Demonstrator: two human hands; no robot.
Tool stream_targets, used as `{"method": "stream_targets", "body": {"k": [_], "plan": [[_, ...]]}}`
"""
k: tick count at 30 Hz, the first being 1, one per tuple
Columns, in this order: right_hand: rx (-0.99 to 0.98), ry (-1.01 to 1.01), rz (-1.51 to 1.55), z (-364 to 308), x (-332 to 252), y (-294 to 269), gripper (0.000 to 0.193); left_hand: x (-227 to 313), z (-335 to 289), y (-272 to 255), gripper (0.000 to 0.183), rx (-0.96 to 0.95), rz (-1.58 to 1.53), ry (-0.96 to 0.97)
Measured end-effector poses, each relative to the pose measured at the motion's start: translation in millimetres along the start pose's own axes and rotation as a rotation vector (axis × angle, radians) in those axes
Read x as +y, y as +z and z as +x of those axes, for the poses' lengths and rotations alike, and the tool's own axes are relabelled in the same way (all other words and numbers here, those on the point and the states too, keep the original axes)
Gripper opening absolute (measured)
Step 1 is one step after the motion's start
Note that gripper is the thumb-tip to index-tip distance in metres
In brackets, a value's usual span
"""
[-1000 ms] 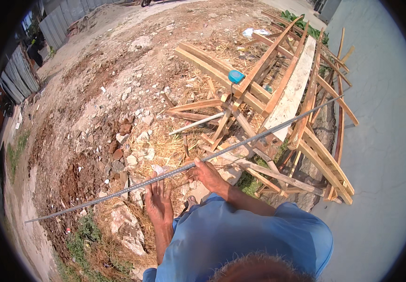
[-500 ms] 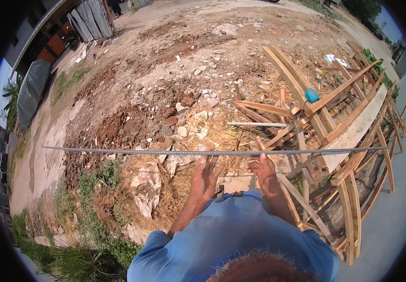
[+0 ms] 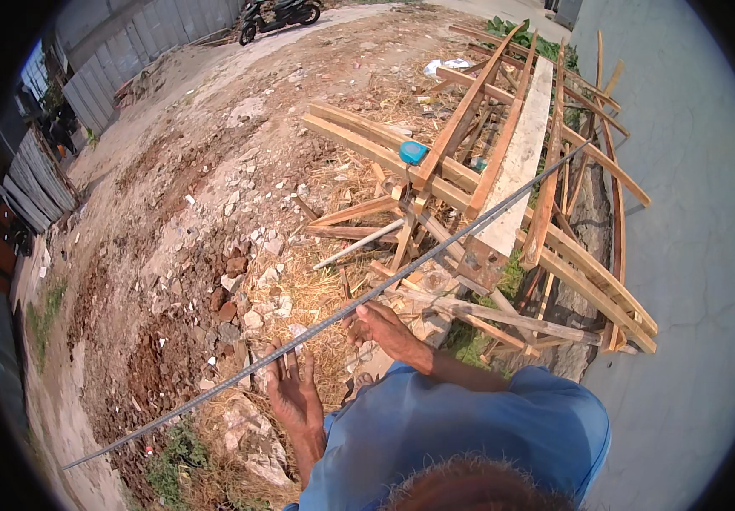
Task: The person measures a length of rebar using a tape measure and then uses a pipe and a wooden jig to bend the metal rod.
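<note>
A ribbed metal rod [image 3: 401, 273] slants across the work site, its far end reaching over a pale board [image 3: 531, 128] in the timber pile, as the view swings toward the grey wall [image 3: 683, 213]; half a second earlier it ran level across the frame. The left hand [image 3: 294, 393] stays palm-up with fingers spread at the rod, while the right hand [image 3: 384, 330] keeps its thumb against it, grip hard to tell, suggesting mainly a turn with the rod carried along.
</note>
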State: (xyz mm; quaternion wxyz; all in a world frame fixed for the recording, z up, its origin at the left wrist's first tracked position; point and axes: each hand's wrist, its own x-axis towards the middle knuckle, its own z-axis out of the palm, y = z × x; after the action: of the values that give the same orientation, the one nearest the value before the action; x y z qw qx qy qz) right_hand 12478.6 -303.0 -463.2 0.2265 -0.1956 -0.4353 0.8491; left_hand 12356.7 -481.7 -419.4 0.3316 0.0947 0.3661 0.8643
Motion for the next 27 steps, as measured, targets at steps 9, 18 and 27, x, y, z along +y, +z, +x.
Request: {"method": "stream_targets", "body": {"k": [9,18,27], "plan": [[-0.020,0.022,0.008,4,-2,-5,0.042,2,2,1,0.061,0.010,0.020,-0.005],[-0.396,0.191,-0.236,22,9,24,0.043,3,5,-9,0.070,0.027,-0.012,-0.063],[-0.371,0.186,-0.435,6,3,28,0.032,13,-1,-12,0.071,0.068,-0.064,-0.051]]}}
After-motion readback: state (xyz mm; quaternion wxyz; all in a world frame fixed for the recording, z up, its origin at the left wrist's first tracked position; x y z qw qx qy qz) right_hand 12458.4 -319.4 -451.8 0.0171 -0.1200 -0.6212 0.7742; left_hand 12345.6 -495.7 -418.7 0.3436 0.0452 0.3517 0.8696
